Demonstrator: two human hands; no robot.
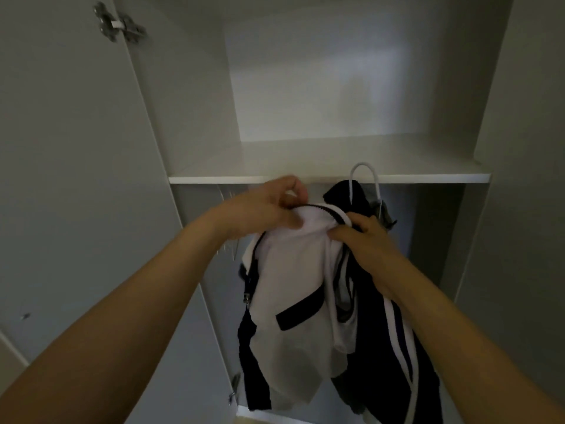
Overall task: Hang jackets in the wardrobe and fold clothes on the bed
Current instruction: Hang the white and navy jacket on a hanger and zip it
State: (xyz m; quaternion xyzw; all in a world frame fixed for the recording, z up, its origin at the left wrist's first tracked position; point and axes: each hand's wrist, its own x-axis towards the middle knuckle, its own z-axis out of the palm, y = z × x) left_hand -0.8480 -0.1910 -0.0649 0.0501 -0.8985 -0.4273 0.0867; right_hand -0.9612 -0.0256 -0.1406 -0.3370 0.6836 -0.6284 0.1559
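The white-and-black jacket (293,289) hangs mid-frame below the wardrobe shelf (330,178), left hand (269,209) and right hand (363,237) both pinching its collar, probably to seat it on a hanger.

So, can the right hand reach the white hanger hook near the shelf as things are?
Probably yes. The hook shows just above the right hand, with nothing between them, but that hand now grips the jacket collar and would have to let go first.

No legible text anywhere.
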